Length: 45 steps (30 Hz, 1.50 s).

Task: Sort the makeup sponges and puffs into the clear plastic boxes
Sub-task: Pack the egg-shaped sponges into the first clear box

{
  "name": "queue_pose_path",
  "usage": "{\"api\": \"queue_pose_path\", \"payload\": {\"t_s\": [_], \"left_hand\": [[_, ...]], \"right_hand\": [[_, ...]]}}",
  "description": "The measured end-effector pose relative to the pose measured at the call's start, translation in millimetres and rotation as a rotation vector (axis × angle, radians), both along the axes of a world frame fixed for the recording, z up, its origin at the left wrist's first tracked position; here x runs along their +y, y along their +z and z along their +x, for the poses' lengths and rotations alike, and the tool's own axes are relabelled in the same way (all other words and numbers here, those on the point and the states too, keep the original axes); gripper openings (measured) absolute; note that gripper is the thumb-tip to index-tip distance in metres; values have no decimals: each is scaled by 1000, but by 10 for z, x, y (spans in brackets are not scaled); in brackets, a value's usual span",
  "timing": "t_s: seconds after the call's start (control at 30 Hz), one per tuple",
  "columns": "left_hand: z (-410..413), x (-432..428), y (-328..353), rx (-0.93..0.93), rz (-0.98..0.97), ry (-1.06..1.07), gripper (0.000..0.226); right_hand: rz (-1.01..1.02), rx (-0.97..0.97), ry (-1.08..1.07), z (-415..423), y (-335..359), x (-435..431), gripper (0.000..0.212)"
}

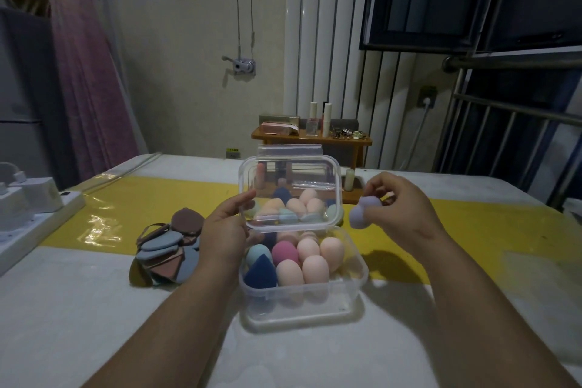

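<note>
A clear plastic box (302, 302) sits on the table in front of me, holding several egg-shaped sponges: peach ones (315, 268), a pink one (284, 253), a teal one and a dark blue one (260, 274). My left hand (225, 230) grips the left edge of the clear lid (291, 189), holding it tilted up above the box's far side. More sponges show through the lid. My right hand (398, 205) pinches a lilac gourd-shaped sponge (361, 211) in the air, just right of the lid.
A heap of flat puffs (168, 246) in blue, brown and pink lies left of the box. A white power strip with adapters (28, 208) sits at the table's left edge. A small wooden shelf with cosmetics (310, 132) stands behind the table.
</note>
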State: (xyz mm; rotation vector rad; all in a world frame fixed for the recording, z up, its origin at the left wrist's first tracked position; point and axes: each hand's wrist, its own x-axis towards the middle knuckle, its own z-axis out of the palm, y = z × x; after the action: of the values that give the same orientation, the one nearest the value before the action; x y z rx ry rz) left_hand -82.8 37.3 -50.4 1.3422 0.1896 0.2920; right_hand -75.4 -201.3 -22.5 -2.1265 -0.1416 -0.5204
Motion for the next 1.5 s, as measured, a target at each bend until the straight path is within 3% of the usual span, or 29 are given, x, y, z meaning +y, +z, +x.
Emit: {"api": "queue_pose_path", "payload": {"t_s": [0.17, 0.3, 0.43, 0.77, 1.5], "left_hand": [[22, 7, -20, 2, -11, 5, 58], [30, -1, -16, -2, -40, 0, 54], [24, -9, -12, 5, -29, 4, 58], [30, 0, -30, 4, -7, 8, 58], [35, -1, -39, -10, 0, -10, 61]], "right_hand": [[-141, 176, 211, -207, 157, 142, 23], [-324, 249, 238, -270, 207, 217, 24], [-362, 272, 270, -306, 221, 258, 22], [-578, 342, 193, -316, 186, 385, 13], [-944, 277, 2, -257, 25, 567, 27]]}}
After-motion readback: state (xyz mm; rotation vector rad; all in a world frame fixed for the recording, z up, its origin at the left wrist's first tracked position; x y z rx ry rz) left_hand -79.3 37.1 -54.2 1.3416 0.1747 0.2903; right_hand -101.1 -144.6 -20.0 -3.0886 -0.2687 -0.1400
